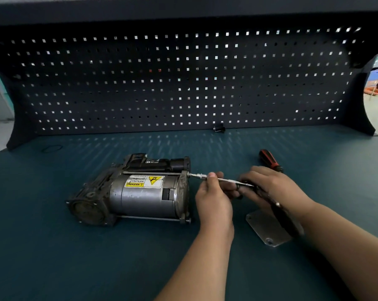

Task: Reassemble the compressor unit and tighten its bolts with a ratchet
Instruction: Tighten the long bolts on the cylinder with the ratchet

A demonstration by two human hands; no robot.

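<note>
Right of one compressor unit [140, 192] are counted one left hand [214, 198], one right hand [272, 187], one ratchet [227, 180], one screwdriver [270, 160] and one plate [268, 229].

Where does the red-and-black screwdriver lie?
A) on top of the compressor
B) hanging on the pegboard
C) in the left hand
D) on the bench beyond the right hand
D: the screwdriver lies on the bench beyond the right hand, which grips the ratchet.

Open mat [53, 246] left of compressor [136, 192] (plate [264, 227], screwdriver [270, 160] right)
</note>
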